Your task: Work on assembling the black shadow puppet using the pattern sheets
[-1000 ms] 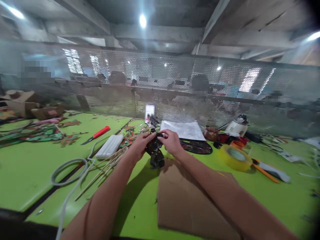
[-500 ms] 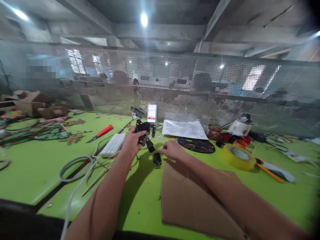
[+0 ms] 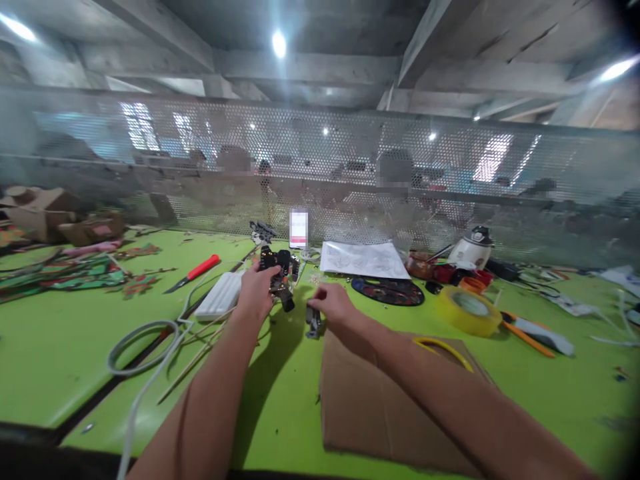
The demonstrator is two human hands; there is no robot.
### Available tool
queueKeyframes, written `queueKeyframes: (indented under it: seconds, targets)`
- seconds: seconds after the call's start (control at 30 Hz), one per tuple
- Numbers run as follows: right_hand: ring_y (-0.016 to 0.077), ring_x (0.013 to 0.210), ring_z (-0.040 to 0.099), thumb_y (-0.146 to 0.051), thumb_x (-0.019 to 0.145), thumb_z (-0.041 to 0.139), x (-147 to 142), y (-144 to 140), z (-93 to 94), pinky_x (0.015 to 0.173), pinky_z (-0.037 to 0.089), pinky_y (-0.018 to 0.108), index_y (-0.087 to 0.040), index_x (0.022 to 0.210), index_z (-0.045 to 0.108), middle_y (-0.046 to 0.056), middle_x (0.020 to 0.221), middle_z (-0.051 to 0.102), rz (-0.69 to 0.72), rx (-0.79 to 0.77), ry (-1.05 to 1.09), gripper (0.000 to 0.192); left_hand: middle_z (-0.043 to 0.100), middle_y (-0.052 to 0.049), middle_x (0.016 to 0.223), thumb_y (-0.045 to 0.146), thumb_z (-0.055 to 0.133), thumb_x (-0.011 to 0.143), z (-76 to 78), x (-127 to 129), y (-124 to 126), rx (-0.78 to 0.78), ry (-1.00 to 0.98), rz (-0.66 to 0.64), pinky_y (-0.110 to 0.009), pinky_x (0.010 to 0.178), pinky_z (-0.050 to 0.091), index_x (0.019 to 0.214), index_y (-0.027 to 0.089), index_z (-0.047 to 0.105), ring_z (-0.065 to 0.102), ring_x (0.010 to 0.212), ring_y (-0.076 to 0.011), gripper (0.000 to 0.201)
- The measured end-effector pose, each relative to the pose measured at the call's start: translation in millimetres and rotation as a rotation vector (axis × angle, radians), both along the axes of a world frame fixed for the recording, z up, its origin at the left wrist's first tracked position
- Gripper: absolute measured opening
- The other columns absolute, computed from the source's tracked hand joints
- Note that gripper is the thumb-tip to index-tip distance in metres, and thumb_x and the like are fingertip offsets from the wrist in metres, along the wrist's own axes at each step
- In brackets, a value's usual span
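My left hand (image 3: 257,291) is closed around a black jointed model figure (image 3: 281,267) with small gold dots, held a little above the green table. Part of the figure is hidden behind the fingers. My right hand (image 3: 333,305) has its thumb and fingers pinched at the upper end of a small dark grey model part (image 3: 313,323), just right of the figure. Whether this part still rests on the table I cannot tell. Beneath my right forearm lies a piece of brown cardboard (image 3: 370,407).
A phone (image 3: 299,229), a printed sheet (image 3: 365,259) and a dark oval palette (image 3: 387,291) lie beyond my hands. To the right are yellow tape (image 3: 467,311) and an orange-handled cutter (image 3: 537,333). On the left sit a red-handled knife (image 3: 203,267), a white power strip (image 3: 220,296) and its cable.
My right hand has moved left and its fingertips have closed on the small dark part. The figure in my left hand has turned slightly. The view has shifted a little.
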State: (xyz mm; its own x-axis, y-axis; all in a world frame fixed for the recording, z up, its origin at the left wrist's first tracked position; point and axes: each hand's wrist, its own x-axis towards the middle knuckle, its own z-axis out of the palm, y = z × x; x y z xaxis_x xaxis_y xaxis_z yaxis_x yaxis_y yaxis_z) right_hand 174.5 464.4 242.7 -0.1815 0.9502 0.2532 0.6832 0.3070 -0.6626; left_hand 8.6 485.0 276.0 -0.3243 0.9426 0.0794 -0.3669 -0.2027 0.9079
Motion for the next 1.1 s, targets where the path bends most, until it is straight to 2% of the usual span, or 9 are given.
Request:
queueKeyframes:
  seconds: [0.17,0.3,0.43,0.53,0.67,0.77,0.87,0.93,1.1]
  targets:
    - [0.0108,0.053,0.058,-0.035,0.083,0.059,9,16,26.8,0.052,0.046,0.021,-0.014,0.085,0.068,0.001,0.066,0.069,-0.055,0.094,0.17,0.023,0.066,-0.003,0.064,0.01,0.071,0.047,-4.2,23,-4,-0.04,0.111,-0.153,-0.023,0.046,0.045,0.082,0.012,0.063,0.06,0.049,-0.0157,0.036]
    - [0.0132,0.063,0.061,-0.028,0.082,0.061,9,18,31.7,0.061,0.047,0.023,-0.016,0.082,0.068,0.001,0.071,0.069,-0.137,0.212,0.187,0.014,0.065,0.0,0.065,0.013,0.066,0.052,-4.4,39,-15,-0.036,0.153,-0.349,-0.019,0.044,0.042,0.083,0.015,0.065,0.057,0.051,-0.0126,0.03]
    - [0.0148,0.072,0.06,-0.027,0.086,0.056,5,15,34.2,0.07,0.046,0.025,-0.02,0.082,0.066,0.001,0.077,0.068,-0.166,0.327,0.116,0.013,0.067,0.0,0.071,0.02,0.07,0.06,-5.1,41,-17,-0.054,0.058,-0.357,-0.017,0.043,0.041,0.079,0.017,0.066,0.059,0.055,-0.0113,0.02]
    - [0.016,0.084,0.059,-0.031,0.09,0.052,4,15,40.5,0.079,0.045,0.026,-0.021,0.083,0.066,0.003,0.086,0.067,-0.148,0.389,0.02,0.019,0.07,-0.002,0.079,0.015,0.078,0.055,-4.9,41,-14,-0.009,0.029,-0.386,-0.018,0.05,0.045,0.089,0.015,0.068,0.062,0.06,-0.0112,0.035]
    - [0.0176,0.102,0.054,-0.031,0.097,0.037,28,30,40.9,0.091,0.039,0.028,-0.019,0.098,0.066,0.008,0.101,0.065,-0.15,0.389,-0.156,0.031,0.071,-0.004,0.076,0.005,0.074,0.054,1.2,37,-10,-0.04,-0.019,-0.276,-0.02,0.051,0.047,0.09,0.015,0.067,0.065,0.058,-0.0139,0.039]
    - [0.0231,0.113,0.048,-0.023,0.09,0.049,71,48,28.4,0.097,0.036,0.034,-0.016,0.11,0.065,0.012,0.113,0.062,-0.158,0.292,-0.342,0.027,0.07,-0.002,0.071,0.001,0.067,0.057,7.8,31,-9,-0.021,-0.069,-0.119,-0.02,0.052,0.048,0.089,0.016,0.066,0.066,0.057,-0.0151,0.035]
    - [0.0312,0.118,0.044,-0.009,0.075,0.058,117,63,12.1,0.093,0.039,0.043,-0.014,0.125,0.058,0.017,0.124,0.057,-0.178,0.153,-0.53,0.05,0.069,-0.001,0.066,0.005,0.067,0.057,11.3,27,-8,0.023,-0.064,-0.021,-0.02,0.05,0.047,0.09,0.015,0.066,0.066,0.056,-0.0164,0.035]
    - [0.0331,0.123,0.041,-0.006,0.073,0.06,137,72,4.3,0.094,0.04,0.045,-0.016,0.129,0.054,0.018,0.133,0.052,-0.167,0.096,-0.63,0.058,0.069,-0.002,0.063,0.009,0.069,0.057,11.5,27,-9,0.028,-0.039,-0.006,-0.021,0.046,0.045,0.091,0.015,0.066,0.066,0.056,-0.0184,0.035]
    - [0.0314,0.126,0.042,-0.02,0.086,0.06,146,90,-2.2,0.099,0.039,0.051,-0.019,0.132,0.05,0.014,0.138,0.047,-0.127,0.102,-0.794,0.047,0.07,-0.002,0.067,0.011,0.072,0.053,8.4,27,-8,0.038,-0.022,-0.004,-0.022,0.051,0.047,0.088,0.014,0.065,0.067,0.058,-0.0184,0.036]
